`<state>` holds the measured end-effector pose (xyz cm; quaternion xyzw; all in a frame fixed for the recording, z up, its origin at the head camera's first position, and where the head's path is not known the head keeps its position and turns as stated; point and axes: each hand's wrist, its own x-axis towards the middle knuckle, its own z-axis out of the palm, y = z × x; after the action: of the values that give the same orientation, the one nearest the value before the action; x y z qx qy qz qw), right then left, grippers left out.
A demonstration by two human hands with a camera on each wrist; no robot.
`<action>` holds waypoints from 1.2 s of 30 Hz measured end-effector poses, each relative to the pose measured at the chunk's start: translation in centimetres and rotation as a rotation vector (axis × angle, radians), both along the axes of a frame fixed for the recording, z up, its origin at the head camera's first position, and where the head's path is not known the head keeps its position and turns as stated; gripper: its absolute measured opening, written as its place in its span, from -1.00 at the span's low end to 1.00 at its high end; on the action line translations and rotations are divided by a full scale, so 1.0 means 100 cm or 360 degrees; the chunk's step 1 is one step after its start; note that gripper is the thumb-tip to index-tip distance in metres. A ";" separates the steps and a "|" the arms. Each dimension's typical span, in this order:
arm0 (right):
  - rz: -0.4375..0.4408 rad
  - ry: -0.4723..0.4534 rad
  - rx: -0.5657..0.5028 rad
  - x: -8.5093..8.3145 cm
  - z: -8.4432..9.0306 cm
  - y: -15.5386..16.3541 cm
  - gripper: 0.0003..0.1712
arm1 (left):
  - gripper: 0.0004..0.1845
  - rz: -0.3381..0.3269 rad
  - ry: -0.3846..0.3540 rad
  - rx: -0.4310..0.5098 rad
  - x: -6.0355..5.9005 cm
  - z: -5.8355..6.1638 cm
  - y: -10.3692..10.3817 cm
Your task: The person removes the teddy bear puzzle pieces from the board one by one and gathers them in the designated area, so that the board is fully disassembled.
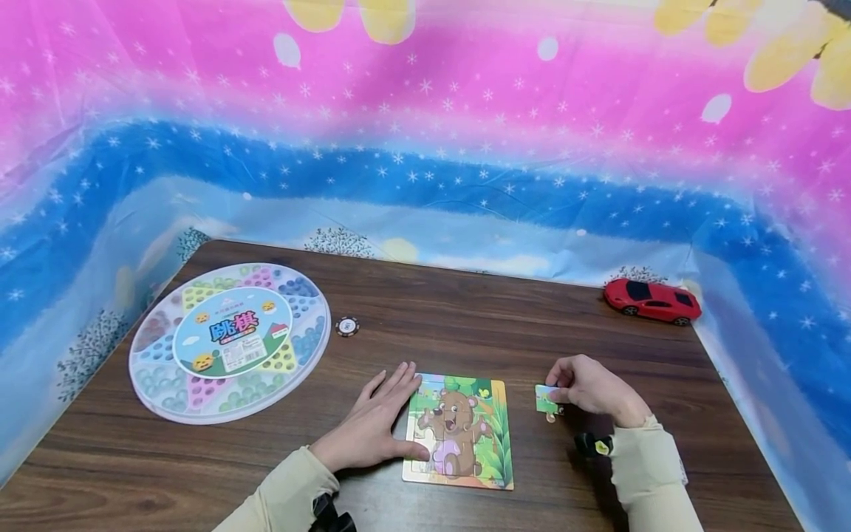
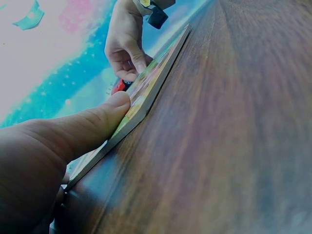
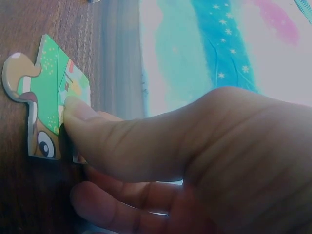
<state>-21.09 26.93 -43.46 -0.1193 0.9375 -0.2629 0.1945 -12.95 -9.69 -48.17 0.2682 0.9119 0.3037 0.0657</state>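
Note:
A square jigsaw puzzle (image 1: 459, 436) with a brown bear on it lies flat on the table. My left hand (image 1: 375, 425) rests at its left side, fingers stretched along the edge and the thumb (image 2: 105, 114) pressing on its face near the lower left corner. To the right of the puzzle, my right hand (image 1: 588, 388) pinches a jigsaw piece (image 3: 48, 85) between thumb and fingers, low over the table. The piece is green with a round brown knob and a printed eye. Its far side is hidden behind the thumb.
On the left of the brown wooden table (image 1: 432, 318) lies a round Chinese checkers set (image 1: 233, 399) with marbles under its cover. A poker chip (image 1: 347, 326) is beside it. A red toy car (image 1: 651, 301) stands at the back right. A printed cloth (image 1: 425, 148) hangs behind the table.

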 end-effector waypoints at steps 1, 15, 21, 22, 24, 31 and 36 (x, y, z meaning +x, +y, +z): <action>-0.0001 0.0002 0.0004 0.000 0.000 0.000 -0.90 | 0.21 0.0000 -0.0001 -0.0001 0.000 0.000 0.000; -0.0049 0.0013 0.0046 0.000 -0.001 -0.002 -0.84 | 0.21 0.0005 -0.0022 -0.0006 -0.001 0.000 -0.001; -0.0047 0.0072 -0.0002 0.002 0.008 -0.004 -0.74 | 0.21 0.0010 -0.0028 -0.0011 0.000 0.000 -0.001; -0.0053 0.0092 -0.0028 0.003 0.011 -0.004 -0.73 | 0.21 0.0010 -0.0028 -0.0010 0.000 0.000 -0.001; -0.0058 0.0131 -0.0074 0.004 0.016 -0.006 -0.70 | 0.21 0.0010 -0.0025 -0.0007 0.001 0.000 -0.001; -0.0003 0.0152 -0.0140 0.009 0.024 -0.020 -0.55 | 0.20 0.0010 -0.0025 -0.0002 0.000 0.000 -0.001; 0.0029 0.0151 -0.0197 0.014 0.021 -0.034 -0.58 | 0.21 0.0008 -0.0013 -0.0007 0.000 -0.001 0.000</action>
<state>-19.72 23.57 -41.32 -0.1519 0.9265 -0.3125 0.1444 -12.96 -9.72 -48.26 0.2645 0.9130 0.3029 0.0693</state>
